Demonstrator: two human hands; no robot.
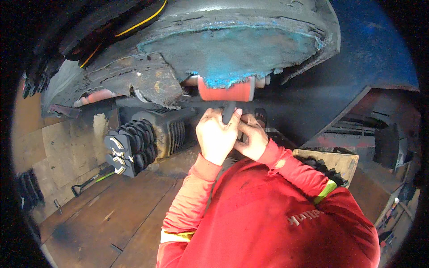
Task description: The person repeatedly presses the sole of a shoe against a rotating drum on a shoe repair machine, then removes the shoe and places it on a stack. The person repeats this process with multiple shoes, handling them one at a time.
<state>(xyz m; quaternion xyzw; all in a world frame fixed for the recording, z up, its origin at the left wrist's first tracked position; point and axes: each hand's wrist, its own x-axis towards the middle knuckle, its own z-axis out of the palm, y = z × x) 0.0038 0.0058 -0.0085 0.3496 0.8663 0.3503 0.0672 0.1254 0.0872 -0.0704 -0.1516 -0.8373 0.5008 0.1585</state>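
A narrow dark grey piece (229, 112), shaped like the edge of a sandal sole, stands between my hands. My left hand (216, 135) is closed around it, thumb pressed along its side. Fingers bent, my right hand (253, 136) is closed on the lower part of the same piece, most of which the hands hide. Just beyond the fingertips is a red-orange abrasive roller (226, 92), close to the top of the piece; I cannot tell whether they touch. Over the roller hangs a frayed, dusty cover (241, 51) with bright blue fibres.
Left of my hands is a dusty ribbed motor housing (175, 130), with a stack of dark flip-flops (127, 149) beside it. A wooden-edged box (351, 163) of black pieces stands by my right elbow. A blue panel (375, 53) slopes at right. Brown boards (107, 219) cover the floor.
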